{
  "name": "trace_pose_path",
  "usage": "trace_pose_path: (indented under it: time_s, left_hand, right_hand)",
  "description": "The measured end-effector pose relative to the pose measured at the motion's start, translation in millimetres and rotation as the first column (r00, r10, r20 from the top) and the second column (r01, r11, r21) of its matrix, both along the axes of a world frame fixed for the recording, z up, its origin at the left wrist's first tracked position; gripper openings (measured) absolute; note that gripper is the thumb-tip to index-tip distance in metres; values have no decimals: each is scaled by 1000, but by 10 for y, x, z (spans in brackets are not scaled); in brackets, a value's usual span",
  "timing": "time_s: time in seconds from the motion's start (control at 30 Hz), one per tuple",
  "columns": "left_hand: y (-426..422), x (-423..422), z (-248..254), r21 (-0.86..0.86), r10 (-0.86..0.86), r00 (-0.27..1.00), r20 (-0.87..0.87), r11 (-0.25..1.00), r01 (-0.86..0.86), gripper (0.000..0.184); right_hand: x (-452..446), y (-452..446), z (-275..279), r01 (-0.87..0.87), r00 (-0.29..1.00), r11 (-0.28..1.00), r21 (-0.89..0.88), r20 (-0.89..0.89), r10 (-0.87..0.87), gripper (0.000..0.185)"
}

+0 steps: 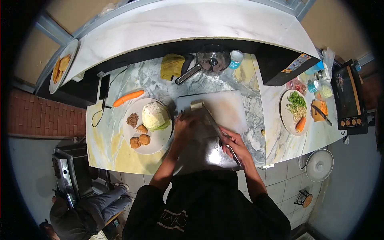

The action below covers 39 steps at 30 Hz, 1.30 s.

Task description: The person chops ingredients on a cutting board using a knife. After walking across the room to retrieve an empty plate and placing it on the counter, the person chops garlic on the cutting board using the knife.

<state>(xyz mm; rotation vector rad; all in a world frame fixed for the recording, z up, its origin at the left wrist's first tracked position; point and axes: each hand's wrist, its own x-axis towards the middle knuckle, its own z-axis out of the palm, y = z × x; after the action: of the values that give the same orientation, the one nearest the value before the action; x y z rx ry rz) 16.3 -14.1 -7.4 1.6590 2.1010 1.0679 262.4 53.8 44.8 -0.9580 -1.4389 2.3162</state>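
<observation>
A black shirt [208, 200] fills the foreground of the head view, its pale chest lettering [174, 220] too skewed to read with confidence. The wearer's right hand [235, 145] is wrapped around the handle of a knife [212, 120] over a white cutting board [228, 108]; the long axis slants from the handle, nearer the torso, up and leftward, the tip pointing away from the wearer beside a pale block [197, 105]. The left hand [186, 125] blurs just beside the block, and whether its fingers grip anything cannot be told. To the left, a plate [160, 141] carries a cabbage [154, 116] near a whole carrot [129, 97]. A blue-and-white tub [236, 58] bears print too small to decipher. At lower left, a co-worker [86, 214] is cut off by the dark frame edge.
</observation>
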Motion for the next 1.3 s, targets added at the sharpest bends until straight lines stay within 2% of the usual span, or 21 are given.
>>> trace_pose_path:
  time_s: [0.13,0.23,0.3,0.33,0.4,0.43,0.5,0.53,0.6,0.63,0.7,0.73,0.8,0.93,1.0,1.03,1.07,1.1,1.13,1.2,1.3]
  left_hand:
    - [33,39,26,25,36,997,-74,999,-34,14]
    - [79,128,75,104,95,995,27,990,-97,13]
    - [82,207,84,31,154,876,457,982,-189,18]
    - [74,196,122,36,156,875,458,980,-194,18]
    - [45,172,211,-213,161,780,605,976,-37,24]
    - [45,180,66,-209,159,779,606,977,-37,24]
    - [63,218,-152,3,38,679,733,998,-60,27]
    - [44,219,-111,6,36,679,733,998,-59,27]
    - [-24,201,35,-73,103,847,522,994,-76,29]
    - [-40,181,17,-71,102,848,521,995,-76,29]
    - [-70,151,4,-277,212,742,635,960,-38,29]
    - [-92,147,30,-276,210,744,635,960,-36,29]
    - [-138,142,109,-190,149,606,781,982,2,30]
    - [-177,123,96,-201,156,721,675,979,-24,25]
    - [-177,46,-50,-95,108,875,472,993,-71,15]
    - [-168,53,48,-92,106,875,472,993,-70,15]
    - [-150,55,148,-92,118,911,394,992,-89,12]
    - [-132,58,221,-90,129,941,314,990,-105,10]
    - [-119,45,197,-89,121,941,316,991,-97,10]
    - [-92,14,59,25,58,998,-14,998,-57,9]
    - [-40,-22,-107,55,12,1000,-10,998,-11,10]
  right_hand:
    - [16,4,-84,68,992,989,-128,-101,-81,48]
    - [13,-5,-115,64,993,989,-130,-86,-76,48]
    - [-9,-15,-99,55,995,990,-128,-71,-65,48]
    - [-25,-15,-87,50,997,990,-129,-57,-58,48]
    - [-55,-31,-55,23,999,992,-125,-24,-27,48]
    - [-63,-38,-45,2,1000,992,-125,8,-1,47]
    - [-62,-52,-81,-21,1000,996,-86,12,22,47]
    - [-65,-57,-99,-45,999,998,-51,17,46,47]
    - [-66,-68,-137,-50,997,998,-46,53,52,48]
    - [-63,-79,-169,-66,997,998,5,41,65,48]
    - [-61,-92,-187,-76,997,995,57,30,74,48]
    - [-67,-95,-180,-78,996,994,72,40,75,48]
    - [-73,-103,-163,-82,996,993,90,49,77,48]
    - [-60,-143,-83,-47,997,988,146,66,37,48]
    - [-40,-120,-128,-15,996,986,165,92,-1,48]
    - [-21,-88,-235,-16,980,874,486,179,-82,47]
    - [7,-72,-336,-50,954,661,749,231,-190,47]
    - [-28,-55,-235,3,958,402,915,112,-263,44]
    - [-37,-65,-147,4,956,401,916,114,-270,44]
    - [-32,-90,-8,-232,821,465,855,428,-377,42]
    - [-72,-45,-35,-249,808,368,896,401,-431,38]
